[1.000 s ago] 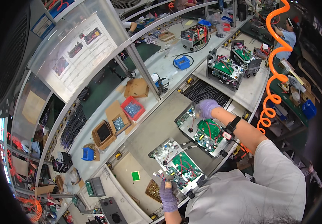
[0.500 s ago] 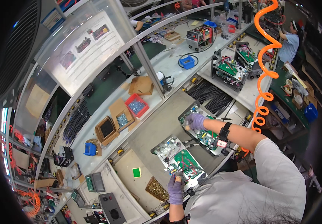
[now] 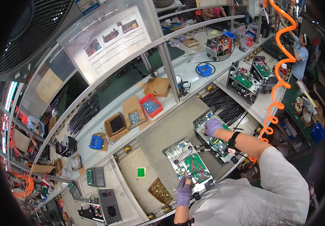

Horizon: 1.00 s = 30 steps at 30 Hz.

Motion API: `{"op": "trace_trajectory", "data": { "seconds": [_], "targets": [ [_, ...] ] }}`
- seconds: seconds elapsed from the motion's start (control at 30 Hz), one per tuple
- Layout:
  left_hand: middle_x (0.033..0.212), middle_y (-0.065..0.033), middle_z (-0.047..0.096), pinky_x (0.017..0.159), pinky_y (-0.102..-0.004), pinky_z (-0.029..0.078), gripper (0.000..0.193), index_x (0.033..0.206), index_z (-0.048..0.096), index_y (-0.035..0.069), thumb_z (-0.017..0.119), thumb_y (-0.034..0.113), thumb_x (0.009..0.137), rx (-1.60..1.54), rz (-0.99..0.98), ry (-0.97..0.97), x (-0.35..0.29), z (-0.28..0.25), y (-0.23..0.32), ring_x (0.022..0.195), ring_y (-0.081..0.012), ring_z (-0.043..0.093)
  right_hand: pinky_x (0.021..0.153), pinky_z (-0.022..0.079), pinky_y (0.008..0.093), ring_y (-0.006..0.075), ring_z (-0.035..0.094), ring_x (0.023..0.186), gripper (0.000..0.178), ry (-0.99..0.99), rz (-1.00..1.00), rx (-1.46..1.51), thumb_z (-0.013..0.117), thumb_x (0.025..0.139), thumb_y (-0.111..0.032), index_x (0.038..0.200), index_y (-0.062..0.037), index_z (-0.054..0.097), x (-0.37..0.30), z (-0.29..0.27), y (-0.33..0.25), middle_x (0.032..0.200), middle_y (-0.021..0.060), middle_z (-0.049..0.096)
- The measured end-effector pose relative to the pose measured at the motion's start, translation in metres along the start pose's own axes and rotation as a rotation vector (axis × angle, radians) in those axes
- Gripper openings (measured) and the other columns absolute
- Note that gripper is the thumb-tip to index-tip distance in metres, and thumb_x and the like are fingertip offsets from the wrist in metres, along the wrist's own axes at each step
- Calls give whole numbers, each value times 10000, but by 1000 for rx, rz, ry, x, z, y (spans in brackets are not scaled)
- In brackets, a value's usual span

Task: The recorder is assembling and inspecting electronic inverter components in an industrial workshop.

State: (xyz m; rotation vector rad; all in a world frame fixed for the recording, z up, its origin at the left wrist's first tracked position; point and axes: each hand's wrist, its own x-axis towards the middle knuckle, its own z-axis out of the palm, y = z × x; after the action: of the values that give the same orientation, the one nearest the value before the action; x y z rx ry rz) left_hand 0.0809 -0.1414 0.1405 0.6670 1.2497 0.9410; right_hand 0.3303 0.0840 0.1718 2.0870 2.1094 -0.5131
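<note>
At far left on the white bench (image 3: 187, 64) sits a blue bin (image 3: 96, 142), followed by a cardboard box with dark contents (image 3: 116, 124), a box of silvery fasteners (image 3: 134, 117) and a red bin (image 3: 151, 106). A box of brass-coloured parts (image 3: 160, 191) lies nearer the person. Next, the purple-gloved left hand (image 3: 183, 193) is at the near-left edge of one circuit-board unit (image 3: 195, 164), which lies on a grey panel (image 3: 164, 130); whether its grip is closed, I cannot tell. The gloved right hand (image 3: 213, 127) is over the far part of a second circuit-board unit (image 3: 218, 147), fingers curled down, its grip likewise unclear. Beyond lie black cables (image 3: 225, 108).
</note>
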Motion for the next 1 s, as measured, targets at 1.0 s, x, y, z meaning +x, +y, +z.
{"op": "trace_trajectory", "data": {
  "seconds": [1.0],
  "targets": [
    [622,34,468,386,-186,241,268,1017,598,84,588,272,826,2,11,41,1,2,0,446,-36,333,686,507,408,317,631,791,218,59,19,-20,584,699,-202,840,-57,667,6,0,-16,837,163,645]
  ]
}}
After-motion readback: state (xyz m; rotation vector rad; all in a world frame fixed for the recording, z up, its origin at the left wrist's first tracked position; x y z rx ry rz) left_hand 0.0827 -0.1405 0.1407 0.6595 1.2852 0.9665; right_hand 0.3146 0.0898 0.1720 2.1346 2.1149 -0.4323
